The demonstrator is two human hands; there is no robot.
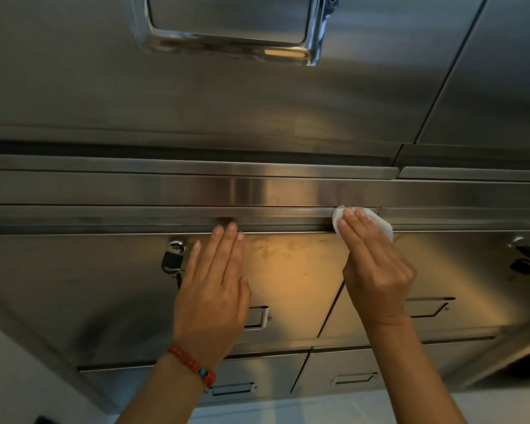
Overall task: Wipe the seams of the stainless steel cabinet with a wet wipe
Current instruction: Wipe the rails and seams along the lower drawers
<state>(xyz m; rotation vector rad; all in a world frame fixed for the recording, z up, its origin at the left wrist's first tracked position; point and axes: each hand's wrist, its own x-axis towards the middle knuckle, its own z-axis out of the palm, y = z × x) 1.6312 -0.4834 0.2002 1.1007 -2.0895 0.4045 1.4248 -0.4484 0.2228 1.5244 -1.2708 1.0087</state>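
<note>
Pressing wet wipe [377,223] on seam [257,206] (right hand [377,264]).

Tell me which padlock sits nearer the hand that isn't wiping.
The black padlock just left of the flat left hand. The other padlock hangs far right, beyond the right hand pressing the wet wipe.

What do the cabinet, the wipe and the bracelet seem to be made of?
Cabinet: brushed stainless steel by its look, grey with a streaky sheen and soft reflections. Wipe under the right hand: thin white nonwoven or paper, crumpled; wetness cannot be told. Bracelet on the left wrist: small red beads, one turquoise; possibly stone or wood.
</note>
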